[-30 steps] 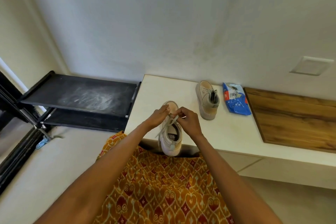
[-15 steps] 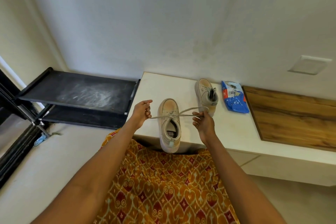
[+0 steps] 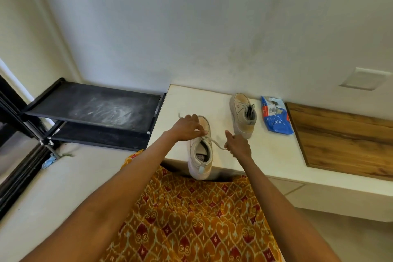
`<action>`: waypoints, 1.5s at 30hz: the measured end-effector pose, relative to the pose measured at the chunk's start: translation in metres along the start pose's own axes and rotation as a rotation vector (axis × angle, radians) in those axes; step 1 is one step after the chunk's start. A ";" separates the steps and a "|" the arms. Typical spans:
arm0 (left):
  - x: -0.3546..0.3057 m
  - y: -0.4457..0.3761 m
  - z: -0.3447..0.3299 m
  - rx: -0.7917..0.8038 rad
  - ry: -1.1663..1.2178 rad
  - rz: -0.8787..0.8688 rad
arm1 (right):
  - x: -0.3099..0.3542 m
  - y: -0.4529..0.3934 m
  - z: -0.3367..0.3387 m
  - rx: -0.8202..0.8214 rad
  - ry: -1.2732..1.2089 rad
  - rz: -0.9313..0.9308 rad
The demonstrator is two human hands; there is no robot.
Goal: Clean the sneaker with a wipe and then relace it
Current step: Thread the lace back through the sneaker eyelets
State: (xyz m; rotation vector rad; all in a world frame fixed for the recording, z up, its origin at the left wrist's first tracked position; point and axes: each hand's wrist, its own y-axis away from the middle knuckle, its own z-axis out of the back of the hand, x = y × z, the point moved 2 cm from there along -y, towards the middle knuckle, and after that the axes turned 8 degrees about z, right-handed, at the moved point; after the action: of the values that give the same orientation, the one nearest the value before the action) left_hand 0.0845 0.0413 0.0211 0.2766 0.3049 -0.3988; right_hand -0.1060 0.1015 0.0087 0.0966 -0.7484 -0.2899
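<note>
Closest in, an orange patterned garment fills the bottom of the view, both bare arms reaching out over it. Just past it, the beige sneaker sits on the near edge of the white ledge, heel hanging over the edge, toe pointing at the wall. The right hand pinches one end of the lace, which runs taut from the eyelets to its curled fingers. The left hand rests over the toe end, fingertips nipped on the lace at the eyelets, a loose tip poking out behind the knuckles. Further back stands the second sneaker, just beside a blue wipes pack. Off right lies a wooden panel; off left, a black rack.
</note>
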 end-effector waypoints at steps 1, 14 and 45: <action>-0.004 -0.001 -0.001 -0.005 -0.097 -0.032 | 0.004 -0.001 -0.001 -0.031 0.029 0.039; -0.014 -0.007 0.005 0.095 -0.046 -0.121 | 0.020 0.012 -0.022 0.180 -0.035 0.511; 0.013 0.018 -0.006 0.286 0.537 -0.003 | 0.043 0.005 0.015 -0.023 -1.056 0.136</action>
State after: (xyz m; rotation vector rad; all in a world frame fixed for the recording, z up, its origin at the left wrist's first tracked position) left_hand 0.1019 0.0546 0.0145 0.6663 0.7764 -0.3663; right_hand -0.0854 0.0936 0.0484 -0.1477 -1.7897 -0.2061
